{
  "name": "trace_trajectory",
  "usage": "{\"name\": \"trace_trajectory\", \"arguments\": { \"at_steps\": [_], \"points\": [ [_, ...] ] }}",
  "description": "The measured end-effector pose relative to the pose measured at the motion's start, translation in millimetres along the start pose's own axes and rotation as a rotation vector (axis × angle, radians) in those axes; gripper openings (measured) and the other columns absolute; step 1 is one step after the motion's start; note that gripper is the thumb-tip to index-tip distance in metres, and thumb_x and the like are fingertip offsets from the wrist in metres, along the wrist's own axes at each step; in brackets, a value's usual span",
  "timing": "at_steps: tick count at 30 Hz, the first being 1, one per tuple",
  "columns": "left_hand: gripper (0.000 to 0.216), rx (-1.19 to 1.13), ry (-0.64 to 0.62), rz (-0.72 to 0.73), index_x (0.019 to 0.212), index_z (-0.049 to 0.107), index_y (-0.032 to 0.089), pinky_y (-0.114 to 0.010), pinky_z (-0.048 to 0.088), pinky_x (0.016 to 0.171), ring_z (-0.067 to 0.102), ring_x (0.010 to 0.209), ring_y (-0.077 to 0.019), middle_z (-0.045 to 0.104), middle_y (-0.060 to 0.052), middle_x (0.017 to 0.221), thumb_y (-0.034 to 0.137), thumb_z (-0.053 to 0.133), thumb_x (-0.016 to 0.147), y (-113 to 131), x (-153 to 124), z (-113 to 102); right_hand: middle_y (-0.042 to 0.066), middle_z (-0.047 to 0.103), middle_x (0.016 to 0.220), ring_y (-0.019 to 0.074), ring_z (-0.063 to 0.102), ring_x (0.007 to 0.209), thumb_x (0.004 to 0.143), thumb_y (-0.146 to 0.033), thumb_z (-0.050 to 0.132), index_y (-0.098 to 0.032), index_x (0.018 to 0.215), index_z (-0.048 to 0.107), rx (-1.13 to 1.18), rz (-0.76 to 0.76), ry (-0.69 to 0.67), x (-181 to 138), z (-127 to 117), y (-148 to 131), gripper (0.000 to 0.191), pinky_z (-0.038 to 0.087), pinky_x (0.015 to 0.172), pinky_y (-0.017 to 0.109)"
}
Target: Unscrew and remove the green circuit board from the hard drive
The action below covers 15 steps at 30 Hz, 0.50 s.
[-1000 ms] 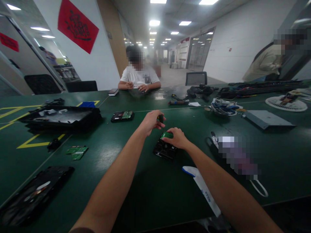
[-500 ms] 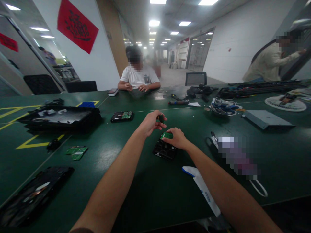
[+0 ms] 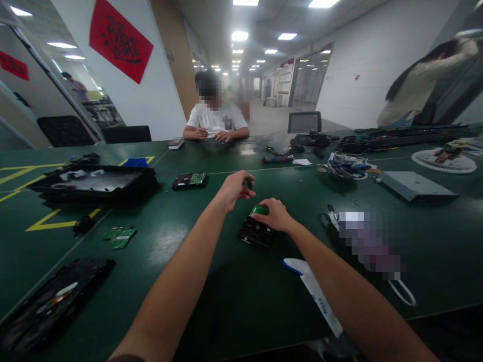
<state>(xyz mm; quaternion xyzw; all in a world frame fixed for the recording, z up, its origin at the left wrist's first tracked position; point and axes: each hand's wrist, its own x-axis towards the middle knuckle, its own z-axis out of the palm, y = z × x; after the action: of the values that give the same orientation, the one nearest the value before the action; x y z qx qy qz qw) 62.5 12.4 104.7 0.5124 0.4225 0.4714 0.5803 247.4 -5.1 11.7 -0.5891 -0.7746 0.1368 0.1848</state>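
Note:
A black hard drive [image 3: 255, 234] lies on the green table in front of me, with a green circuit board [image 3: 258, 210] at its far end. My right hand [image 3: 274, 214] is closed over that end, thumb and fingers on the board and the drive's edge. Just beyond and to the left, my left hand [image 3: 237, 190] is raised above the table, its fingers curled round a small dark-green object [image 3: 247, 183]. What kind of object it is cannot be made out, as the fingers cover most of it.
Left are a loose circuit board [image 3: 119, 236], a black casing [image 3: 56, 304], a black tray [image 3: 94, 181] and another hard drive [image 3: 189, 180]. Right are a white-and-blue strip [image 3: 319, 296], a grey metal box [image 3: 417, 185] and a cable bundle [image 3: 347, 166]. Across sits a person [image 3: 217, 118].
My left hand has shifted slightly left and turned a little with the dark-green object. My right hand and the drive stay put. The person at far right has raised an arm.

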Motion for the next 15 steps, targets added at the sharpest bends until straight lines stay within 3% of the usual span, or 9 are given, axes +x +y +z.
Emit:
{"name": "trace_trajectory", "arguments": {
  "at_steps": [8,15],
  "points": [
    [0.026,0.003,-0.072,0.002,0.097,0.065,0.015,-0.024,0.045,0.045,0.063,0.051,-0.0125,0.073,-0.01,0.094,0.035,0.055,0.084,-1.6,0.4,1.7,0.01,0.066,0.119,0.0293,0.058,0.113,0.079,-0.07,0.067,-0.026,0.118,0.069,-0.012,0.002,0.006,0.1,-0.5,-1.8,0.059,0.045,0.093,0.04],
    [0.028,0.089,0.022,0.036,0.089,0.07,0.014,-0.022,0.043,0.047,0.063,0.053,-0.0117,0.069,-0.008,0.086,0.036,0.053,0.085,0.5,-0.7,0.8,0.011,0.065,0.12,0.0311,0.057,0.114,0.079,-0.07,0.067,-0.026,0.12,0.068,-0.001,0.007,0.003,-1.1,-1.7,-2.1,0.061,0.045,0.091,0.04]
  ]
}}
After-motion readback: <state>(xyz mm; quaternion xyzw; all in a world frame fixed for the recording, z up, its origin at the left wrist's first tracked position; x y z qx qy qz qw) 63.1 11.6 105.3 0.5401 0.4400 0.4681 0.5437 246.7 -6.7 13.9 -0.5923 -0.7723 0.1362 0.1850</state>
